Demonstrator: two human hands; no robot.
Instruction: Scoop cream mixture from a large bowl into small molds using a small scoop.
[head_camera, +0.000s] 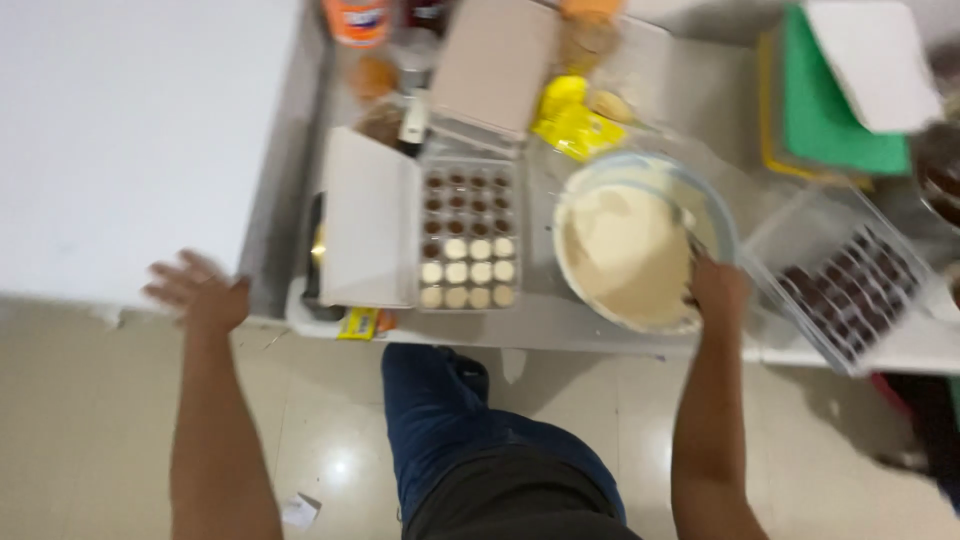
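A clear mould tray (468, 234) with rows of dark and pale cups sits at centre frame on a grey bench (700, 90), beside an open white box (368, 220). Yellow packets (572, 118) lie at upper centre, a green board (825, 100) at upper right, and a second mould tray (850, 285) of dark pieces at right.

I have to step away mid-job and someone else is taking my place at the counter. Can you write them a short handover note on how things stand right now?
Left hand: open, fingers spread, holding nothing, off the counter's left edge.
Right hand: at the near right rim of the bowl of pale batter; whether it grips the rim or a utensil is blurred.
Clear mould tray sits left of the bowl: the near three rows hold pale filling, the far rows show dark cavities.
A second tray of dark cavities lies right of the bowl, tilted.
Done: near rows filled. Left: the far dark rows.
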